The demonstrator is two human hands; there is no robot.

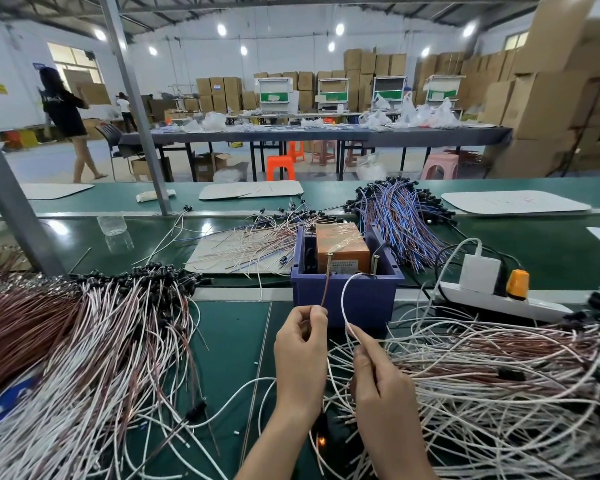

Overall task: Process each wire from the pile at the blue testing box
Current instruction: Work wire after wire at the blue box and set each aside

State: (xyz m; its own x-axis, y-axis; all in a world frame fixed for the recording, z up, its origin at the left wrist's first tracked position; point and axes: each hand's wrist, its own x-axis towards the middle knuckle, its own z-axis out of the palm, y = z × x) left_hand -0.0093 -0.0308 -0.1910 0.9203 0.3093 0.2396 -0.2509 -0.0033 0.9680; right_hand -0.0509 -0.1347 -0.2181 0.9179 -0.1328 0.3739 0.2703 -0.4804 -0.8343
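The blue testing box (347, 296) stands mid-bench with an orange block (342, 245) and two upright metal posts inside. My left hand (300, 351) pinches a brown wire (326, 289) whose tip reaches the left post. My right hand (378, 375) pinches a white wire (347, 299) that arcs up to the right post. A loose pile of white and brown wires (499, 382) lies to the right of my hands. A bundled heap of similar wires with black ends (84, 334) lies to the left.
A white power strip (499, 299) with a white plug and an orange lamp (516, 284) sits right of the box. Blue-and-brown wires (395, 216) are heaped behind it, thin wires on a grey board (222, 254) behind left. A grey post (11, 209) rises at left.
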